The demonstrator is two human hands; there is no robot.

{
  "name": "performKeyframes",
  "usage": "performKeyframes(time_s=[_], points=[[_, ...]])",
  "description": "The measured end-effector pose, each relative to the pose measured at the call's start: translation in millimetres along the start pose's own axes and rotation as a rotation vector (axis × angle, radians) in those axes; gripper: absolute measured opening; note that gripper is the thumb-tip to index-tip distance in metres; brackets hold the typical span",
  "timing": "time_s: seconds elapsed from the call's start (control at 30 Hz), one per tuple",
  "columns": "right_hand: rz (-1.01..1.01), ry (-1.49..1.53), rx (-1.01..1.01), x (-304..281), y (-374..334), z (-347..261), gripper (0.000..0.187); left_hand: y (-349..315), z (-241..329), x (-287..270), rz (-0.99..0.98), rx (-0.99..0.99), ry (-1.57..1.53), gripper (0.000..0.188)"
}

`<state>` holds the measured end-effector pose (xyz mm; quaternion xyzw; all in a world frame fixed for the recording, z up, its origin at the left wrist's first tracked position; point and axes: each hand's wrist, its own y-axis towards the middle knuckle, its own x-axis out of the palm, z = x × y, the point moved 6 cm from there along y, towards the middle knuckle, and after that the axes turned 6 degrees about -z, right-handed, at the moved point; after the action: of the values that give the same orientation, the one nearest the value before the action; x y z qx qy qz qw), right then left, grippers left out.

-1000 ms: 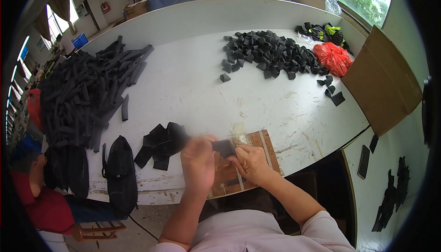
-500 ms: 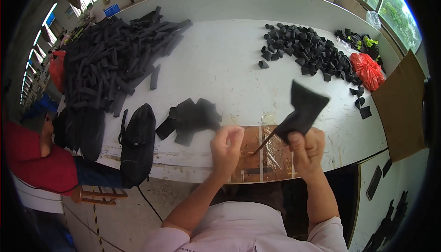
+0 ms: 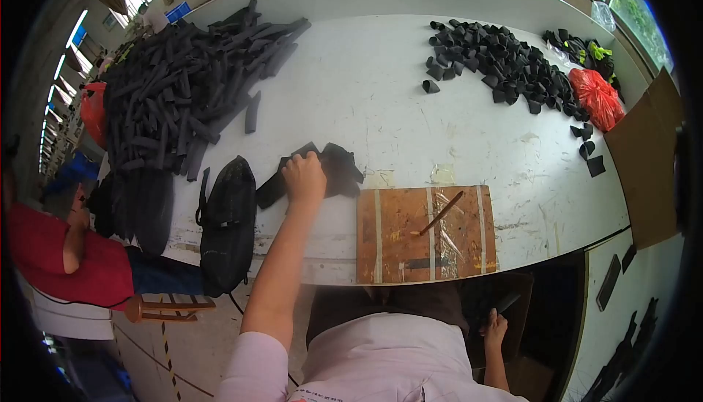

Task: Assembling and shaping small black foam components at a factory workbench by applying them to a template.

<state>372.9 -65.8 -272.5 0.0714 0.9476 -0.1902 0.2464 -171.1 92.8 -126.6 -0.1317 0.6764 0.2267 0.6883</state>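
My left hand (image 3: pixel 305 176) reaches over a loose cluster of flat black fabric pieces (image 3: pixel 338 171) on the table, its fingers curled down onto one of them. The fingertips are partly hidden. My right hand (image 3: pixel 496 329) is low, beneath the table's front edge at the right, closed around a dark, flat piece (image 3: pixel 505 303). In front of me a brown board (image 3: pixel 395 219) with strips of tape lies at the table edge. A thin brown stick (image 3: pixel 443 211) rests aslant on the board, touched by neither hand.
A black zippered pouch (image 3: pixel 228 219) lies left of the fabric pieces. Beyond it rises a heap of long black strips (image 3: pixel 168 87). Small folded black pieces (image 3: pixel 505 65) are heaped at the far right, near a red plastic bag (image 3: pixel 597 98) and a cardboard sheet (image 3: pixel 648 160). A person in red sits left.
My left hand has moved left onto the fabric pieces. My right hand has dropped below the table edge with the black piece. The stick now lies on the board, released from my right hand.
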Motion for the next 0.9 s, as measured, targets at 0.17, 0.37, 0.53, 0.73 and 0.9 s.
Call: performKeyframes(time_s=[0.17,0.37,0.53,0.73,0.9], points=[[-0.097,-0.324,0.004,17.5,5.5,-43.8,0.030,-3.2,-20.9,-24.7,0.285,0.042,-0.322,0.012],[-0.553,0.019,-0.465,82.3,-43.7,-221.9,0.014,-68.2,13.4,-72.8,-0.151,-0.022,-2.353,0.013],[-0.901,0.560,-0.477,139.3,-68.1,-306.2,0.041,-149.6,74.0,-57.2,-0.554,-0.282,-2.667,0.025],[-0.558,0.626,-0.378,144.5,-54.9,-308.1,0.017,-180.0,103.5,-40.3,-0.749,-0.403,-2.700,0.025],[-0.099,-0.005,-0.888,112.8,-53.4,-329.0,0.008,-185.5,85.0,-42.1,-0.336,-0.309,-1.990,0.027]])
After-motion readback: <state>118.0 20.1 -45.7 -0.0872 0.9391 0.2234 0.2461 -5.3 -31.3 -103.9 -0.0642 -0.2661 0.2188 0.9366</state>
